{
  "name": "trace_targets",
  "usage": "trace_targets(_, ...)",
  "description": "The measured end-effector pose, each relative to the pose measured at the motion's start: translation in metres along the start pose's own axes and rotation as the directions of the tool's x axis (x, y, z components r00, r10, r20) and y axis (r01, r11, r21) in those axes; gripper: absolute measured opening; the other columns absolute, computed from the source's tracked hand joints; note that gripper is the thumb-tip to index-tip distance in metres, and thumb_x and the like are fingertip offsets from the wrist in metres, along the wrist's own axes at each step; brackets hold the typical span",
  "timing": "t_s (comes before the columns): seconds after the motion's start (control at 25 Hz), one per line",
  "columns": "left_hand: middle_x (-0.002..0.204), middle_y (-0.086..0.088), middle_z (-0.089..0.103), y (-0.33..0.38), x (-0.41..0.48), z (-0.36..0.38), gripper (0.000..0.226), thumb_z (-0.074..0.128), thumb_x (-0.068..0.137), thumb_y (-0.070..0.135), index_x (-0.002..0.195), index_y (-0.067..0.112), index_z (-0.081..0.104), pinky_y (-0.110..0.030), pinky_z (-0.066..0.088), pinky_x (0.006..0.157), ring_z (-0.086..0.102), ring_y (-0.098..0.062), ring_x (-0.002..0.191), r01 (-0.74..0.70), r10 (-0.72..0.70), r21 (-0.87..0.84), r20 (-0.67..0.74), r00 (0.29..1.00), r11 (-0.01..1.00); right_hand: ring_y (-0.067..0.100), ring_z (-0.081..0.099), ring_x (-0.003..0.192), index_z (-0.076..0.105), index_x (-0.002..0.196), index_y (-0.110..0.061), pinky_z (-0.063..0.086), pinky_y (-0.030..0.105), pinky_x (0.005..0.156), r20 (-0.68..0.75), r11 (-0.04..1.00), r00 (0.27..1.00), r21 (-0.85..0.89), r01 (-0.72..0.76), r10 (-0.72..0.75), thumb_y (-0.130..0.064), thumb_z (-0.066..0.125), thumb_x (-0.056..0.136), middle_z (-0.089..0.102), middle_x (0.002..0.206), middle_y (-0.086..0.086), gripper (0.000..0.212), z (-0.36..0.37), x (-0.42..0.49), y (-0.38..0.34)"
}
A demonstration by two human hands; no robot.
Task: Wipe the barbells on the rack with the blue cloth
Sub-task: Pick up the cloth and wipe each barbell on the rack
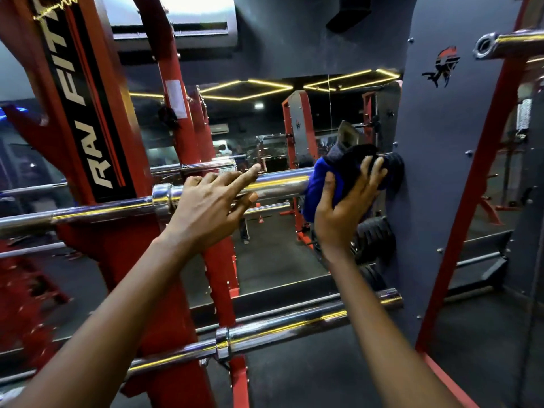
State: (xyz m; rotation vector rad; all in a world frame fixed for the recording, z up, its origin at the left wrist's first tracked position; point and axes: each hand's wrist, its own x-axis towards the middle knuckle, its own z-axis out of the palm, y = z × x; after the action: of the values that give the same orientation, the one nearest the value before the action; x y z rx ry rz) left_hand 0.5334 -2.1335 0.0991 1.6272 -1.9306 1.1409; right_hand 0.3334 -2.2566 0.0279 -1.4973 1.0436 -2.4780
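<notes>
A chrome barbell point(279, 182) lies across the red rack at chest height, its sleeve pointing right toward a grey panel. My right hand point(343, 207) grips the blue cloth point(319, 184), which is wrapped round the end of that sleeve; the cloth's far side looks dark. My left hand point(212, 207) rests on the sleeve near its collar, with the forefinger stretched along the bar and the thumb below it. A second chrome barbell point(282, 328) lies lower on the rack, under both forearms.
The red rack upright point(179, 119) with a black lettered panel point(79, 107) stands at left. A grey wall panel point(435, 172) with a logo is right behind the cloth. Another bar end point(488, 45) juts out at top right. A mirror behind reflects the gym.
</notes>
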Motion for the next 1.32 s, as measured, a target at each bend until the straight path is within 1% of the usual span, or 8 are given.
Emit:
trace_targets(0.12, 0.142, 0.005, 0.056, 0.003, 0.001, -0.004, 0.059, 0.02, 0.101, 0.063, 0.157, 0.046, 0.022, -0.045, 0.039, 0.093, 0.056, -0.024, 0.121, 0.032, -0.032, -0.002, 0.043, 0.999, 0.999, 0.026, 0.014, 0.158, 0.015, 0.162, -0.004, 0.014, 0.036, 0.129, -0.032, 0.888, 0.931, 0.316, -0.335, 0.363, -0.051, 0.045, 0.101, 0.012, 0.17, 0.016, 0.082, 0.012, -0.012, -0.013)
trace_targets(0.2, 0.144, 0.005, 0.055, 0.003, 0.002, -0.006, 0.059, 0.019, 0.1, 0.063, 0.156, 0.046, 0.024, -0.045, 0.037, 0.095, 0.053, -0.023, 0.126, 0.053, -0.051, -0.022, 0.073, 0.996, 0.998, 0.02, 0.039, 0.148, 0.028, 0.159, -0.007, 0.029, 0.033, 0.123, 0.03, 0.704, 0.829, 0.511, -0.492, 0.558, -0.057, 0.042, 0.1, 0.036, 0.162, 0.011, 0.079, 0.015, -0.011, -0.016)
trace_targets(0.32, 0.155, 0.006, 0.044, 0.008, 0.005, -0.009, 0.058, 0.022, 0.099, 0.061, 0.155, 0.045, 0.03, -0.048, 0.029, 0.108, 0.04, -0.021, 0.14, 0.102, -0.093, -0.091, 0.098, 0.991, 0.991, 0.017, 0.06, 0.122, 0.058, 0.128, -0.015, 0.045, 0.026, 0.104, 0.109, 0.511, 0.709, 0.618, -0.597, 0.696, -0.044, 0.041, 0.109, 0.064, 0.13, 0.0, 0.039, 0.01, 0.003, -0.011)
trace_targets(0.48, 0.161, 0.006, 0.036, 0.027, 0.015, -0.01, 0.058, 0.027, 0.097, 0.041, 0.155, 0.044, 0.031, -0.046, 0.022, 0.113, 0.037, -0.018, 0.143, 0.111, -0.095, -0.171, 0.1, 0.99, 0.979, 0.019, 0.065, 0.12, 0.058, 0.136, -0.01, 0.047, 0.04, 0.111, 0.141, 0.406, 0.66, 0.688, -0.602, 0.738, -0.051, 0.045, 0.105, 0.065, 0.135, 0.005, 0.053, 0.005, 0.025, 0.008)
trace_targets(0.6, 0.153, 0.011, 0.046, 0.035, 0.016, -0.006, 0.058, 0.028, 0.099, 0.042, 0.154, 0.054, 0.019, -0.05, 0.03, 0.106, 0.045, -0.019, 0.131, 0.109, -0.095, -0.139, 0.1, 0.99, 0.984, 0.022, 0.059, 0.13, 0.05, 0.144, -0.004, 0.043, 0.04, 0.115, 0.035, 0.571, 0.756, 0.632, -0.524, 0.654, -0.054, 0.049, 0.097, 0.058, 0.145, 0.011, 0.068, 0.003, 0.029, 0.017)
trace_targets(0.8, 0.144, 0.011, 0.053, 0.034, 0.016, 0.002, 0.055, 0.024, 0.1, 0.063, 0.154, 0.054, 0.023, -0.048, 0.032, 0.1, 0.05, -0.02, 0.125, 0.1, -0.097, -0.051, 0.052, 0.994, 0.994, 0.034, 0.036, 0.149, 0.032, 0.154, -0.003, 0.038, 0.051, 0.118, -0.073, 0.976, 0.986, 0.169, -0.137, 0.151, -0.05, 0.046, 0.105, 0.028, 0.163, 0.018, 0.07, -0.008, 0.025, 0.035)
trace_targets(1.04, 0.14, 0.009, 0.056, 0.037, 0.017, 0.005, 0.055, 0.03, 0.099, 0.062, 0.152, 0.05, 0.034, -0.043, 0.028, 0.097, 0.05, -0.02, 0.125, 0.118, -0.116, -0.091, 0.025, 0.993, 0.989, 0.037, 0.038, 0.146, 0.053, 0.137, -0.004, 0.017, 0.052, 0.123, 0.211, 0.924, 0.944, -0.236, 0.302, -0.254, -0.044, 0.053, 0.099, 0.053, 0.146, 0.017, 0.056, -0.037, 0.062, 0.027)
trace_targets(1.32, 0.128, -0.001, 0.068, 0.058, 0.034, 0.003, 0.056, 0.041, 0.101, 0.06, 0.14, 0.023, 0.058, -0.044, 0.044, 0.099, 0.063, -0.022, 0.116, 0.07, -0.079, -0.17, -0.051, 0.996, 0.983, 0.031, 0.045, 0.138, 0.055, 0.133, -0.008, 0.022, 0.051, 0.123, 0.287, 0.891, 0.882, -0.155, 0.427, -0.373, -0.051, 0.053, 0.1, 0.058, 0.139, 0.013, 0.054, -0.044, 0.07, 0.038)
